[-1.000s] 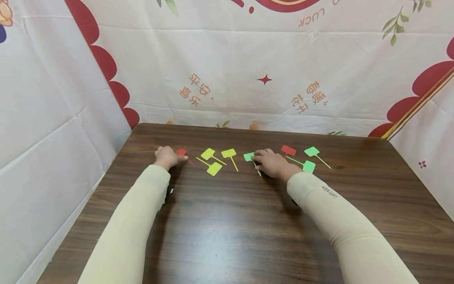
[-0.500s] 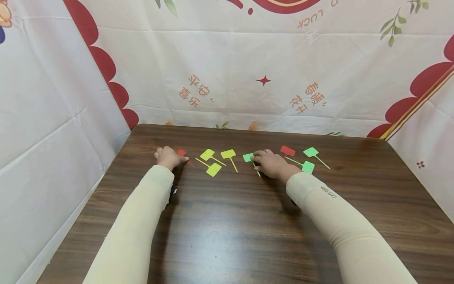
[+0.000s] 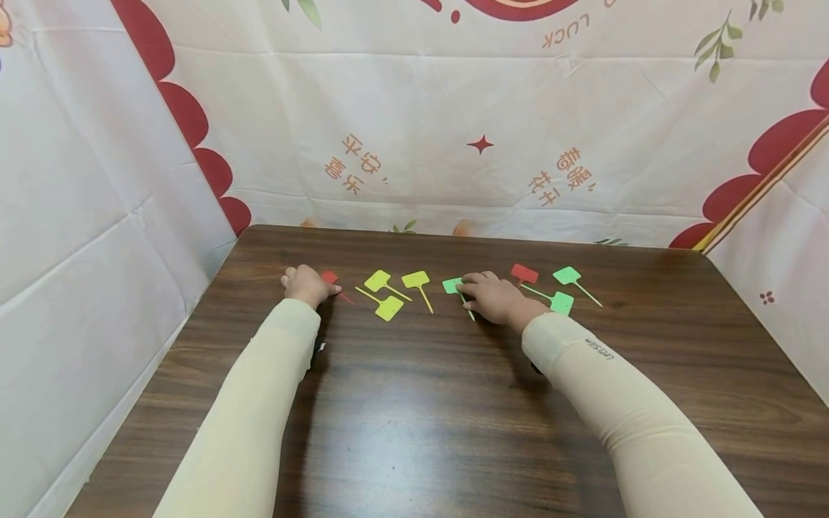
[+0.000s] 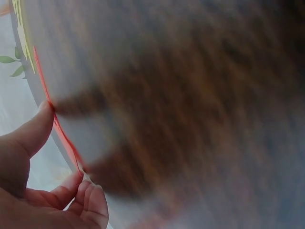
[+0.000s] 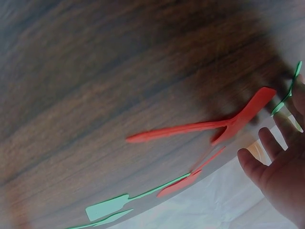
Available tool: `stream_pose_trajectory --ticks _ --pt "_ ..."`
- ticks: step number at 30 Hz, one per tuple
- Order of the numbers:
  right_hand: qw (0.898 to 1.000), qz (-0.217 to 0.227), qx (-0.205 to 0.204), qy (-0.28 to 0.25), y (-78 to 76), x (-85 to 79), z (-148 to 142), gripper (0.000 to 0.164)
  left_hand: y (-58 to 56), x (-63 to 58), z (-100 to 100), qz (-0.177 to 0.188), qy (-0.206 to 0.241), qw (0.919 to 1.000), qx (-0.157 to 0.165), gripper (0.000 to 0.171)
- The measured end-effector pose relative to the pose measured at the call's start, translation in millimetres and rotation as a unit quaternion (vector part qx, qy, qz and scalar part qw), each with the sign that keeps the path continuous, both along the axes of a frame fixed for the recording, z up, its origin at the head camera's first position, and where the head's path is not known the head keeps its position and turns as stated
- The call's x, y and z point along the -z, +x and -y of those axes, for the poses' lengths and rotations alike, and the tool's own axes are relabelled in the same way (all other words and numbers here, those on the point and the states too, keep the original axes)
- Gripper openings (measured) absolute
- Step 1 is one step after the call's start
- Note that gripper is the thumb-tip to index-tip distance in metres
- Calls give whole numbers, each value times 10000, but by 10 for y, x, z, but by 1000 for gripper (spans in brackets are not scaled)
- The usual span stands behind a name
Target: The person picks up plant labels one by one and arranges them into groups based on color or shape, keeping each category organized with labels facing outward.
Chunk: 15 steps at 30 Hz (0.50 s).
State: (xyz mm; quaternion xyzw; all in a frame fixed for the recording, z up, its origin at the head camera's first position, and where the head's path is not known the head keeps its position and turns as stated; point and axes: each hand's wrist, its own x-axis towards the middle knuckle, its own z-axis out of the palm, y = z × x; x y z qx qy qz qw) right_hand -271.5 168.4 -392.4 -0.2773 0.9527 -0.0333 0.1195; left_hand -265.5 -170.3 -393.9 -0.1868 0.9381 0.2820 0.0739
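Note:
On the brown table, my left hand (image 3: 304, 285) is at a red plant label (image 3: 329, 277) with a thin pointed stem. In the left wrist view, the thumb and curled fingertips hold this red label (image 4: 66, 140) from two sides, low over the wood. My right hand (image 3: 495, 296) touches a green plant label (image 3: 451, 285) with thumb and forefinger; the other fingers extend loosely. Below the right palm lies another red label (image 5: 248, 112), hidden in the head view. Three yellow labels, one of them the upright yellow label (image 3: 416, 279), lie between the hands.
Beyond the right hand lie a red label (image 3: 524, 273), a green label (image 3: 561, 303) and a farther green label (image 3: 568, 275). A printed white cloth (image 3: 414, 129) hangs behind the table's (image 3: 401, 403) back edge and along its sides.
The head view shifts very slightly. Both hands stay at the same labels, and the labels keep their places.

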Motion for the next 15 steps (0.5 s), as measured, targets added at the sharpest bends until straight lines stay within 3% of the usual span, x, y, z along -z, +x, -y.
stream_pose_trajectory --ticks 15 --pt "10000 56 27 65 -11 -9 -8 48 -27 54 16 -136 -78 9998 119 67"
